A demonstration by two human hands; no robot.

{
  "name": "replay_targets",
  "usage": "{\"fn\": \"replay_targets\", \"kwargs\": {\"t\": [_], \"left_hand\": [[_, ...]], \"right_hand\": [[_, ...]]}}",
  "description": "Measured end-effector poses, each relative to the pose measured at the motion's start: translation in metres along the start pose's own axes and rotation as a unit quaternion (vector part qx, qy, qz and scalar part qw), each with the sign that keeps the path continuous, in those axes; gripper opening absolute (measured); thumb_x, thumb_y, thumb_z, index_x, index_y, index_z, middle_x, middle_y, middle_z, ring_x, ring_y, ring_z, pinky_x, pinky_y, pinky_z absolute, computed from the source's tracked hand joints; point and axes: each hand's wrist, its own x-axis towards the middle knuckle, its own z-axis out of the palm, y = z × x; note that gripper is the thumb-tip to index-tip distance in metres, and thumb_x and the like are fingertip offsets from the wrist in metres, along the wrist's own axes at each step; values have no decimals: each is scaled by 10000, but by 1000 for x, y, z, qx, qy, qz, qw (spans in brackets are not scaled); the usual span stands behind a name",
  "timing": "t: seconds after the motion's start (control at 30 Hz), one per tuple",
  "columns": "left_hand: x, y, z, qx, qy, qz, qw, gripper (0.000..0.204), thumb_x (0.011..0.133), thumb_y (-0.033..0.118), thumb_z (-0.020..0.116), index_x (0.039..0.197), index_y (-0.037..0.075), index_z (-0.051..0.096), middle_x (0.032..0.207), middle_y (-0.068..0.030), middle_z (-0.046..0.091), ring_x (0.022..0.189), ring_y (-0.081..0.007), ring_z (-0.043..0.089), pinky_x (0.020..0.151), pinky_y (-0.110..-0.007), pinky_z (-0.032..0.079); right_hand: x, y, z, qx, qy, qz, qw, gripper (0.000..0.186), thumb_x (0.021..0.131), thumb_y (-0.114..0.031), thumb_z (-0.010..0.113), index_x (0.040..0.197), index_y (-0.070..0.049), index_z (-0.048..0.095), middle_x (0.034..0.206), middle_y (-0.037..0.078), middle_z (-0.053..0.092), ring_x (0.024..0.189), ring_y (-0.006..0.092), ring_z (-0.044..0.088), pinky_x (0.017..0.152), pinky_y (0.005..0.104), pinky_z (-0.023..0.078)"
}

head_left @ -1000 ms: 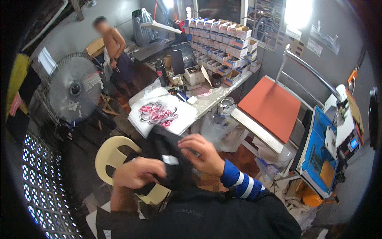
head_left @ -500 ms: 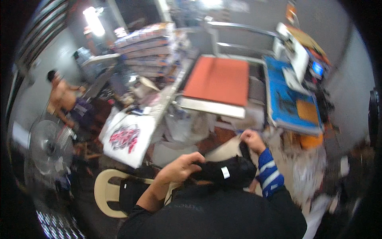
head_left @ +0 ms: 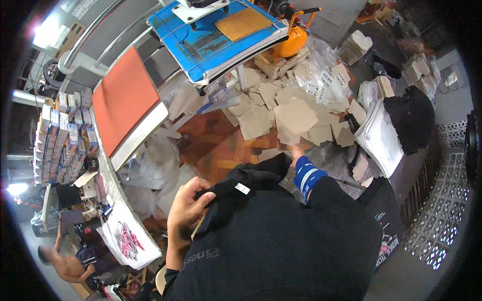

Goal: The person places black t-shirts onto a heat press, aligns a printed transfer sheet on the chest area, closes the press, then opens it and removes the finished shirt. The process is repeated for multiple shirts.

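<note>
A black shirt (head_left: 251,175) with a small white label lies across the front of my body. My left hand (head_left: 193,198) pinches its edge between thumb and fingers. My right hand (head_left: 297,153), with a blue-and-white striped band at the wrist, is stretched forward at the shirt's far right end. Its fingers are blurred and partly hidden. Just beyond them is a beige cardboard sheet (head_left: 296,118), smeared by motion; whether the fingers touch it I cannot tell.
Beige cardboard pieces (head_left: 253,123) litter the floor ahead. A heat press with an orange pad (head_left: 125,100) stands left of a blue-topped table (head_left: 175,30). White printed cloth (head_left: 128,238) lies lower left, near another person (head_left: 70,266). Stacked white sheets (head_left: 381,140) are at right.
My view has swung right, toward the cardboard-strewn floor. My right hand has reached forward from the shirt's edge, while my left keeps its pinch. A cardboard sheet now shows beyond my right hand.
</note>
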Motion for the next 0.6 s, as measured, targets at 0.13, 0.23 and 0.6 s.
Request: {"fn": "replay_targets", "kwargs": {"t": [0.13, 0.23, 0.6], "left_hand": [[5, -1, 2, 52, 14, -43, 998, 174, 896, 106, 736, 987, -4, 638, 840, -123, 667, 773, -206, 636, 732, -343, 508], [16, -15, -20, 47, 24, 7, 999, 181, 910, 108, 734, 1020, -8, 650, 884, -141, 711, 824, -245, 685, 768, -369, 531], [-34, -102, -156, 216, 184, -66, 957, 456, 736, 284, 893, 1054, 33, 682, 892, -177, 728, 855, -340, 718, 739, -401, 553]], "right_hand": [[-139, -68, 117, -282, -361, -79, 885, 648, 1031, -618, 485, 1445, -126, 573, 1458, 96, 571, 1365, 271, 490, 1154, 430, 335], [-196, -96, 189, -266, -583, -34, 766, 704, 983, -643, 559, 1432, -101, 565, 1344, 15, 608, 1255, 156, 504, 1109, 343, 379], [-307, -187, 337, -447, -559, -295, 633, 273, 805, -88, 821, 1015, 1, 671, 974, 85, 734, 913, 137, 655, 835, 338, 536]]}}
